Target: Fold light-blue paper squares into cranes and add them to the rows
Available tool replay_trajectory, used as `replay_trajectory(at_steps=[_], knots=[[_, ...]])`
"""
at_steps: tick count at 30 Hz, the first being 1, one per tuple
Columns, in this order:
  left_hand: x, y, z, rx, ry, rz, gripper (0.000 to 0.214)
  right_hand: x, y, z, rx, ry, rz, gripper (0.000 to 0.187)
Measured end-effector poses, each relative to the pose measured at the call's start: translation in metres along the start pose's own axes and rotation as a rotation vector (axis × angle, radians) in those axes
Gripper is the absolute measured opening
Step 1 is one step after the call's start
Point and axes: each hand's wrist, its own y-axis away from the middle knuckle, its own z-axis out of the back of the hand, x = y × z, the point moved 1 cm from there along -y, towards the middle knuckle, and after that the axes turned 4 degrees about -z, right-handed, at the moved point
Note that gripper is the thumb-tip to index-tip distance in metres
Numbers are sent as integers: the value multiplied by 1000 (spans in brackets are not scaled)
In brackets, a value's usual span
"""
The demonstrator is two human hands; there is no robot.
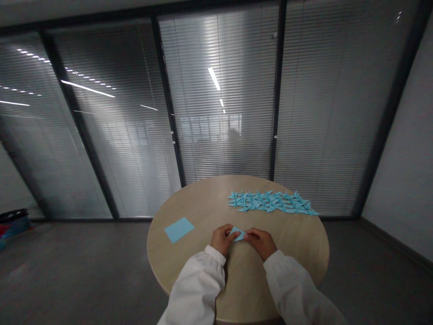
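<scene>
A small folded piece of light blue paper (238,234) lies on the round wooden table (203,207), pinched between both of my hands. My left hand (221,239) grips its left end with fingers curled. My right hand (261,243) holds its right end, fingers closed on the paper. Both arms are in white sleeves. A flat stack of square blue paper (179,229) lies to the left of my hands. Several folded blue paper cranes (270,201) lie in rows at the far right of the table.
Glass walls with closed blinds and dark frames (169,104) stand behind the table. Grey floor surrounds it. A dark bin with coloured items (12,221) sits on the floor at far left.
</scene>
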Motion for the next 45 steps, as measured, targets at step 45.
replay_trajectory(at_steps=[45], knots=[[-7,6,-4,103,-135,40,31,-3,1,1,-4,139,63,31]])
